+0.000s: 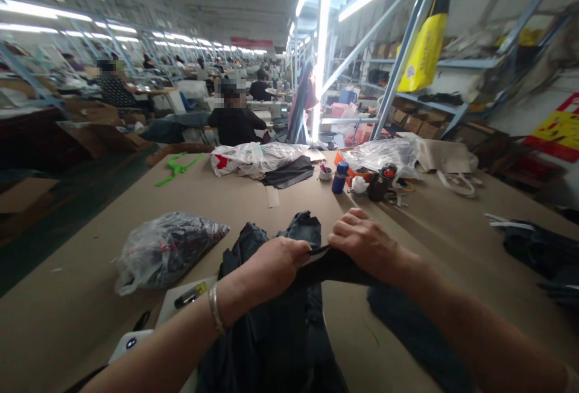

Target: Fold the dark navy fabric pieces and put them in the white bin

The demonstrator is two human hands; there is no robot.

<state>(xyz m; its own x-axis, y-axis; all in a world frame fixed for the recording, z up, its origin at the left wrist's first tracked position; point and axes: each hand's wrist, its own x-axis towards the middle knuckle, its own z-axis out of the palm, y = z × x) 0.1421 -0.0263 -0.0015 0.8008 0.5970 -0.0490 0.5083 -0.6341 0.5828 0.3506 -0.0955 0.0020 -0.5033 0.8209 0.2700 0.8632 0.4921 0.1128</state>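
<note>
A pile of dark fabric (280, 320) lies on the brown cardboard-covered table (90, 296) right in front of me. My left hand (275, 263) is closed on the edge of a dark fabric piece (332, 266), a bracelet on its wrist. My right hand (364, 242) grips the same piece just to the right, fingers curled over its top edge. The two hands are close together, pulling the cloth taut between them. More dark fabric (298, 227) pokes up behind the hands.
A clear plastic bag of dark goods (167, 248) lies at left; a white pad with a lighter (190, 295) is near my left arm. Bottles (339, 177), bags (257, 158) and a green hanger (178, 167) sit at the far end. Dark garments (543, 248) lie at right. People work beyond.
</note>
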